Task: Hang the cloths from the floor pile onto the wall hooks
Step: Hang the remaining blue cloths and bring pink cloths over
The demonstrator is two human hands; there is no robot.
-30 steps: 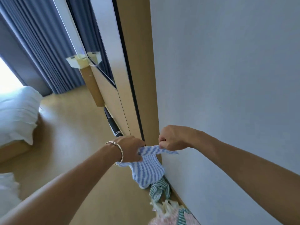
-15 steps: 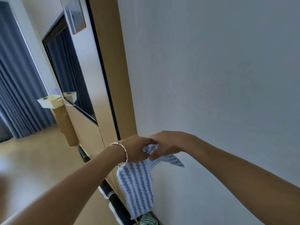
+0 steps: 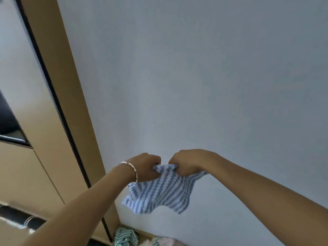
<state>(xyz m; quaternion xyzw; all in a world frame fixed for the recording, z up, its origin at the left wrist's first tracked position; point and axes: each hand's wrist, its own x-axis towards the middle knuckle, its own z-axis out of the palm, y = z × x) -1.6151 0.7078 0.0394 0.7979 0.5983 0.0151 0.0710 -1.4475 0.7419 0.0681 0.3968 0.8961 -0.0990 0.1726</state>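
Note:
A blue-and-white striped cloth hangs in the air in front of the pale wall. My left hand, with a silver bracelet on the wrist, grips its top edge on the left. My right hand grips the same edge just to the right, and the two fists are close together. The rest of the cloth droops below them. On the floor at the bottom lies the cloth pile, with a green striped cloth on top and pink and white ones beside it. No wall hook is in view.
A wooden door frame with a dark edge strip runs down the left of the wall. Left of it stands a light cabinet panel. A dark object lies on the floor at the lower left.
The view has tilted up and turned toward the wall. Both hands have lifted the striped cloth higher and moved slightly apart along its top edge. The bed and curtains have left the frame.

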